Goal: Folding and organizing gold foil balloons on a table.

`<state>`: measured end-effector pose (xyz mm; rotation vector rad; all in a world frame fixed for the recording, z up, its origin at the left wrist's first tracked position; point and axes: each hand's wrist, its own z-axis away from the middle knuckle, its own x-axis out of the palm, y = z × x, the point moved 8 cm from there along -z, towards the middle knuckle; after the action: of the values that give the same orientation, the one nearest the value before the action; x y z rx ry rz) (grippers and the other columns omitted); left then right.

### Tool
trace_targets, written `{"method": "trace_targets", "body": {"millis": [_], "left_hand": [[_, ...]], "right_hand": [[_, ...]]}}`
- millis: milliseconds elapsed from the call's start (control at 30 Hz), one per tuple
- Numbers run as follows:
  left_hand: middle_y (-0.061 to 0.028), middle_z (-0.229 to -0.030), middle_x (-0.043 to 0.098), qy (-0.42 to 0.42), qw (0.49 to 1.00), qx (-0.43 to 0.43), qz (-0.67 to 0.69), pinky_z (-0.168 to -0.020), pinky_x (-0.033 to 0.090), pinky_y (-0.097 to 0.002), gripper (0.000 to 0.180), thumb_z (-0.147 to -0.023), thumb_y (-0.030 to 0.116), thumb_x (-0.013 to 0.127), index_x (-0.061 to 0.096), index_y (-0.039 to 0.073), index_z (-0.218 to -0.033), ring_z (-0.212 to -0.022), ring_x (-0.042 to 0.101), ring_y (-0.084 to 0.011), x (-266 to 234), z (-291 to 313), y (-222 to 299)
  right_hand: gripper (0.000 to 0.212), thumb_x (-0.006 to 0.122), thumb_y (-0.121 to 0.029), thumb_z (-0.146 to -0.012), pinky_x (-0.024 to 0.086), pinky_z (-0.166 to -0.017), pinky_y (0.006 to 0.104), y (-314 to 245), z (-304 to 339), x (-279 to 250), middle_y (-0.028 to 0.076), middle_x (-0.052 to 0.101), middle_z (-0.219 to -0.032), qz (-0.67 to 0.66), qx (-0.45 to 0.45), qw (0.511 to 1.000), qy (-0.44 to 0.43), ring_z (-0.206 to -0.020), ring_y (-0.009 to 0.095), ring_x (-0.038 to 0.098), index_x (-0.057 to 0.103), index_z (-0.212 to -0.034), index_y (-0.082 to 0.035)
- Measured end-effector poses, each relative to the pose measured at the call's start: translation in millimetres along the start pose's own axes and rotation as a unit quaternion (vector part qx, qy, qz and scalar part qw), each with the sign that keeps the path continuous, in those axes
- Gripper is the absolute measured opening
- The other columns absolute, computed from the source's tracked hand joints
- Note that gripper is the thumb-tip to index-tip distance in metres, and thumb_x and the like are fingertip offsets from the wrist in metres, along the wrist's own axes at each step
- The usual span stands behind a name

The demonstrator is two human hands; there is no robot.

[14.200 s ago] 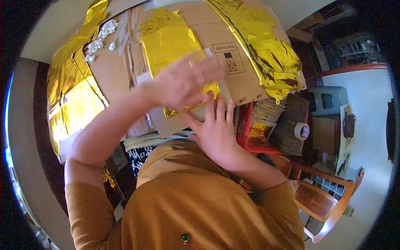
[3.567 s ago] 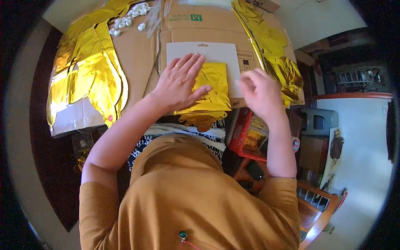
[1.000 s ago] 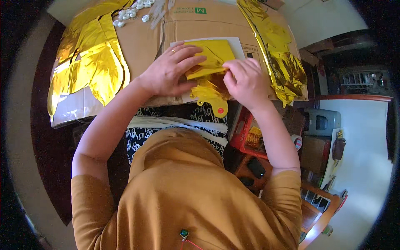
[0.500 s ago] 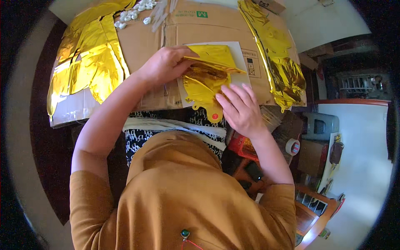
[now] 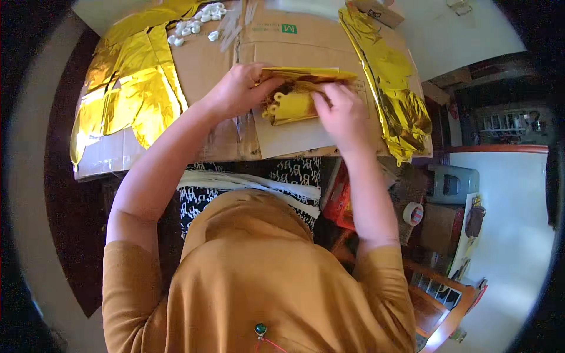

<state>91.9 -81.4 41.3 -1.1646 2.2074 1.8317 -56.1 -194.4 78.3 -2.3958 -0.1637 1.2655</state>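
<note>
A flat gold foil balloon point(image 5: 296, 107), partly folded, lies over a white sheet point(image 5: 288, 140) in front of me. Small tabs with holes show along its left edge. My left hand point(image 5: 237, 91) pinches the balloon's upper left end between thumb and fingers, lifting the far flap. At the balloon's right side my right hand point(image 5: 344, 112) is closed, thumb and fingers bent onto the foil. Its fingertips are partly hidden by the flap.
A cardboard surface point(image 5: 206, 70) lies underneath. Gold foil pieces lie at left point(image 5: 150, 70) and right point(image 5: 388, 76). White small lumps point(image 5: 200, 20) and clear strips point(image 5: 231, 26) sit at the far side. A tape roll point(image 5: 413, 213) and grey stool point(image 5: 452, 183) are at right.
The balloon's near part, with its tabs, has been folded up away from me, baring more of the white sheet. My right hand has moved farther away and its fingers have closed on the foil.
</note>
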Motion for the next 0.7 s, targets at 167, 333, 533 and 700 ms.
{"method": "trace_targets", "body": {"millis": [167, 333, 533, 700], "left_hand": [[-0.0151, -0.089, 0.074, -0.009, 0.996, -0.079, 0.037, -0.073, 0.054, -0.0338, 0.026, -0.096, 0.019, 0.064, 0.069, -0.001, -0.111, -0.075, 0.065, -0.0117, 0, -3, 0], [-0.0157, -0.086, 0.074, 0.004, 0.996, -0.075, 0.044, -0.070, 0.054, -0.0332, 0.024, -0.096, 0.019, 0.065, 0.071, -0.001, -0.107, -0.071, 0.064, -0.0114, 1, -4, -6], [-0.0185, -0.081, 0.072, 0.018, 0.998, -0.060, 0.016, -0.067, 0.054, -0.0348, 0.024, -0.095, 0.021, 0.066, 0.071, -0.002, -0.103, -0.066, 0.063, -0.0158, 2, -6, -2], [-0.0193, -0.083, 0.071, 0.019, 0.997, -0.079, 0.012, -0.070, 0.054, -0.0361, 0.024, -0.094, 0.020, 0.066, 0.070, -0.002, -0.105, -0.069, 0.067, -0.0252, 0, -5, -3]], "right_hand": [[0.024, 0.077, -0.021, -0.079, 0.045, -0.082, 0.0464, -11, 6, 24, 0.011, 0.062, -0.093, 0.246, -0.033, 0.967, 0.057, -0.091, 0.033, 0.059, 0.063, -0.094, -0.010], [0.031, 0.079, -0.014, -0.077, 0.044, -0.079, 0.0445, -17, 27, 13, 0.009, 0.059, -0.091, 0.131, 0.006, 0.985, 0.112, -0.088, 0.029, 0.059, 0.059, -0.100, -0.011], [0.028, 0.073, -0.017, -0.081, 0.045, -0.093, 0.0489, -33, 37, 32, 0.014, 0.063, -0.113, 0.085, -0.074, 0.993, 0.024, -0.110, 0.034, 0.057, 0.065, -0.106, -0.006], [0.030, 0.067, -0.018, -0.086, 0.045, -0.099, 0.0468, -32, 34, 41, 0.016, 0.064, -0.122, 0.082, -0.070, 0.993, -0.038, -0.113, 0.036, 0.057, 0.065, -0.112, -0.004]]}}
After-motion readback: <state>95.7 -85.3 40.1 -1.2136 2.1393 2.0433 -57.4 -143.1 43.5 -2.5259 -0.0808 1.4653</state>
